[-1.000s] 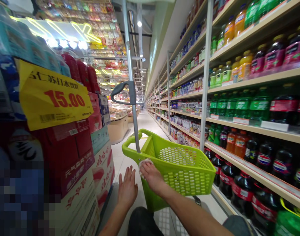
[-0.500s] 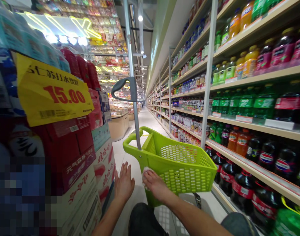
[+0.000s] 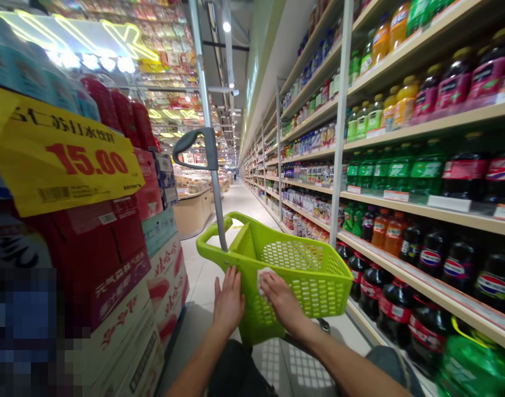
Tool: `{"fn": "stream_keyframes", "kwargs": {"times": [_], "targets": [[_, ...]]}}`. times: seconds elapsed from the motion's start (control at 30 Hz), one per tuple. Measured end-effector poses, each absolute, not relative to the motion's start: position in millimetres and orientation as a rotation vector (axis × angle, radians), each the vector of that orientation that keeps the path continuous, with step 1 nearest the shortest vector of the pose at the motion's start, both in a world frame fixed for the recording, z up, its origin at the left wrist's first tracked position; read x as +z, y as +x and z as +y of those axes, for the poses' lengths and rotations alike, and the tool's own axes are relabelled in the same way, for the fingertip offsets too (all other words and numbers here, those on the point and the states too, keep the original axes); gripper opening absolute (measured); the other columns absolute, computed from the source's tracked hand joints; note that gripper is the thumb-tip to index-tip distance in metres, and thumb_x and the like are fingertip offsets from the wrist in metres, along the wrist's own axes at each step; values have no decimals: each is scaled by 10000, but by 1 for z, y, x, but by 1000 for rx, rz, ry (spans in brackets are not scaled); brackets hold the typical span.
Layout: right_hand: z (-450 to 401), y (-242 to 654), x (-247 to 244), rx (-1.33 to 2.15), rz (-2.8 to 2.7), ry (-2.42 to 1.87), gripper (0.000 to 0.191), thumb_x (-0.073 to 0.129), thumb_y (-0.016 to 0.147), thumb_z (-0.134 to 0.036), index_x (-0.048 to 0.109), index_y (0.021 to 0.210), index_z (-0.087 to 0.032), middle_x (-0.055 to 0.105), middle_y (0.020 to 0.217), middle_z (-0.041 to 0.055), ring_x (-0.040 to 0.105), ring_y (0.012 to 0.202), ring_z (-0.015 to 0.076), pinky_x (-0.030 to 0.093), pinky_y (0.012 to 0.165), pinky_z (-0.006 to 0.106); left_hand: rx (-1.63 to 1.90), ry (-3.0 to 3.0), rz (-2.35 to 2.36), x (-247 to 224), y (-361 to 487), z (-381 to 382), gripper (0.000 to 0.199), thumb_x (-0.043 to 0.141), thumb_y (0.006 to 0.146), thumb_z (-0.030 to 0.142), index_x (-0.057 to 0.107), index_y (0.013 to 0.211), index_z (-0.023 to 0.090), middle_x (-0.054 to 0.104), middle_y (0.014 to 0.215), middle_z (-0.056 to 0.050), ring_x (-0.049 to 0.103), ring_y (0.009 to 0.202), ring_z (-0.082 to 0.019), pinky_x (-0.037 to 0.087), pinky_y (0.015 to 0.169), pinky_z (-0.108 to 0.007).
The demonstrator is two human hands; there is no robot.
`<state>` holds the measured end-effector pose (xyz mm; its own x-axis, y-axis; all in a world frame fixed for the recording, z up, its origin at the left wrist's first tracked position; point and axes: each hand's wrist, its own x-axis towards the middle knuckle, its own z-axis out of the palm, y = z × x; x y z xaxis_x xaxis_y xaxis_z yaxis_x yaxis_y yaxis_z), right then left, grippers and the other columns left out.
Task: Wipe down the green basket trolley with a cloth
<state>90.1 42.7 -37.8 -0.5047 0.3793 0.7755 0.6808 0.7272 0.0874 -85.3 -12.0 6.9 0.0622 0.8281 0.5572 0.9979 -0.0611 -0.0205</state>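
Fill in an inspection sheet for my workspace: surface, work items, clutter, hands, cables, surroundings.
Surface: pale tiled floor, partly shadowed.
Work items: lime-green perforated plastic basket with a grey metal pole; crumpled white wipe, cloth or paper unclear.
Clutter: stacked red and white cardboard cartons at picture left; yellow paper sign reading 15.00 in front of them.
Hands: left hand open, fingers at the basket's side, contact uncertain; right hand holds the wipe against that side.
Cables: nothing seen.
Surroundings: beige shelves of bottled drinks at picture right; long aisle ahead.
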Motion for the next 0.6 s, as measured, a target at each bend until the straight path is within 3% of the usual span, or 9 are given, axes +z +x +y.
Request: {"fn": "stream_keyframes", "kwargs": {"times": [0.1,0.27,0.47,0.6], "targets": [[46,101,-27,-525,-2084,-842,379,427,844,-102,500,1209,-166,481,1293,98,343,1259,234,360,1006,442,-563,-1981,-1815,6,-74,-10,543,391,723,129,405,1265,86,314,1414,-119,238,1320,-239,180,1071,-500],[42,123,-52,-500,-2206,-970,307,467,824,-96,588,1091,-187,606,1126,84,521,1097,217,462,909,380,-524,-2085,-1744,4,-53,-9,572,404,710,128,388,1281,102,282,1431,-106,215,1329,-234,179,1078,-487],[49,147,-43,-502,-2052,-906,371,402,867,-134,483,1227,-177,460,1312,97,291,1289,224,354,1010,452,-452,-2169,-1703,10,-26,-6,579,402,729,155,353,1304,105,259,1441,-107,174,1341,-242,152,1084,-498],[50,170,-71,-479,-2088,-1006,346,396,860,-127,540,1165,-205,552,1212,92,411,1212,218,418,948,449,-425,-2226,-1637,12,-6,-5,573,403,743,171,341,1310,117,245,1448,-108,145,1348,-241,140,1087,-498]]}}
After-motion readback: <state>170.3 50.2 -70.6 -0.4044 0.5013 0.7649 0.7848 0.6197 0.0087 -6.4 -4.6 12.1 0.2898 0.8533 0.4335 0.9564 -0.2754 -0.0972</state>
